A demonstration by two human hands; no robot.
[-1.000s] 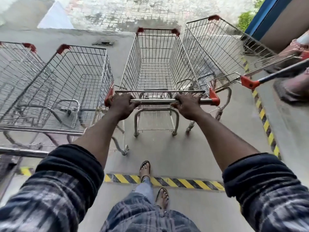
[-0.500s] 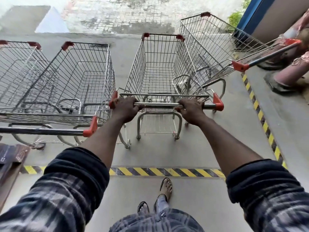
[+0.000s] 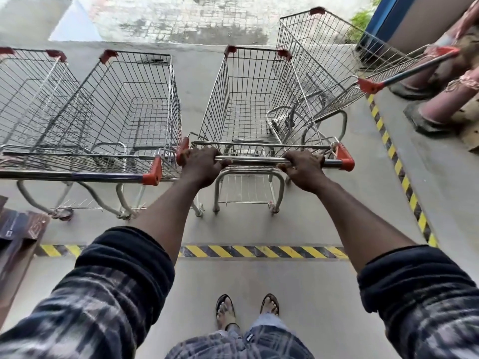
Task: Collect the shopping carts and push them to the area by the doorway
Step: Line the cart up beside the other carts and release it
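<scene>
Left hand (image 3: 201, 165) and right hand (image 3: 303, 168) clenched on a cart's handle (image 3: 255, 159)

Each hand wraps its fingers over the steel bar, left near the left red cap, right short of the right one. Their cart (image 3: 246, 99) stands on the concrete floor (image 3: 259, 275) beyond a yellow-black tape (image 3: 259, 251) line, between a left cart (image 3: 124, 112) just beside it and a right cart (image 3: 318, 63) angled close — contact unclear. This looks like the parking step: slotting the cart into a row. Next move likely calls for a short straight push to level it with its neighbours — then release.
</scene>
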